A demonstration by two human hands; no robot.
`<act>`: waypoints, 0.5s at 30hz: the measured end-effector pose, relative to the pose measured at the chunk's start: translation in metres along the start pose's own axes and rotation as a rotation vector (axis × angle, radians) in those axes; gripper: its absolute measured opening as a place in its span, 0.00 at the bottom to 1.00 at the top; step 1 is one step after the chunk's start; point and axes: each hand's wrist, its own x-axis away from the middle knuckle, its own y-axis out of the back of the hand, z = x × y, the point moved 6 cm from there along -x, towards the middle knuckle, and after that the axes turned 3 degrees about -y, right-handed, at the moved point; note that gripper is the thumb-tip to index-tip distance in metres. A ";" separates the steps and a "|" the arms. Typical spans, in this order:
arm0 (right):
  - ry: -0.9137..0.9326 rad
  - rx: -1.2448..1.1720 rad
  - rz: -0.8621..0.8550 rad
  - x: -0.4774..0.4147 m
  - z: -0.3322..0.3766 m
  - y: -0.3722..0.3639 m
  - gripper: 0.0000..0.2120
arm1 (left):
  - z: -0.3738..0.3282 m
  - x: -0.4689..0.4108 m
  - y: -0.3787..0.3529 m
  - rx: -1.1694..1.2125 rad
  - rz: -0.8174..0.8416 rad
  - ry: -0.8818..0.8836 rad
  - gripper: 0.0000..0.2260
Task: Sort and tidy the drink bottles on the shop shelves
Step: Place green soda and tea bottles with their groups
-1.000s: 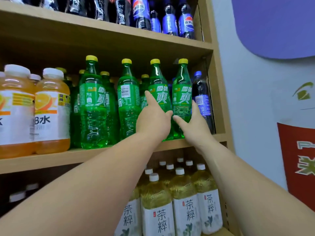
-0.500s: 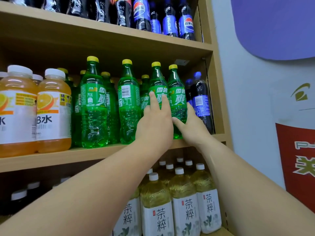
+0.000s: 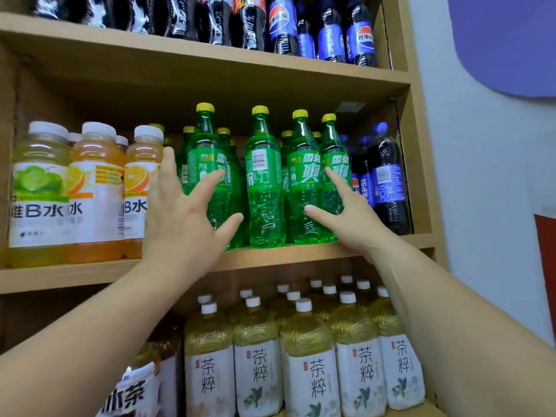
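Note:
Several green soda bottles with yellow caps stand in a row on the middle shelf [image 3: 282, 255]. My left hand [image 3: 183, 215] is spread open in front of the leftmost green bottle [image 3: 204, 164], fingers straight, thumb reaching toward the second green bottle [image 3: 264, 188] whose barcode faces out. My right hand [image 3: 346, 218] is open too, its index finger lying on the rightmost green bottle [image 3: 334, 164] and its thumb against the third green bottle [image 3: 304, 182]. Neither hand grips a bottle.
Orange and lime juice bottles [image 3: 96, 191] fill the shelf's left part. Dark cola bottles with blue labels [image 3: 386, 182] stand at its right end by the side panel. More cola sits on the top shelf [image 3: 331, 34]; tea bottles [image 3: 310, 356] crowd the lower shelf.
My left hand has moved left from the third and fourth green bottles to the leftmost one and spread open. My right hand stays by the right green bottles. The view shifted left.

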 end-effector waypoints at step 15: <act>-0.102 0.162 0.022 0.005 0.017 -0.018 0.43 | -0.005 -0.005 -0.026 0.073 0.191 0.107 0.35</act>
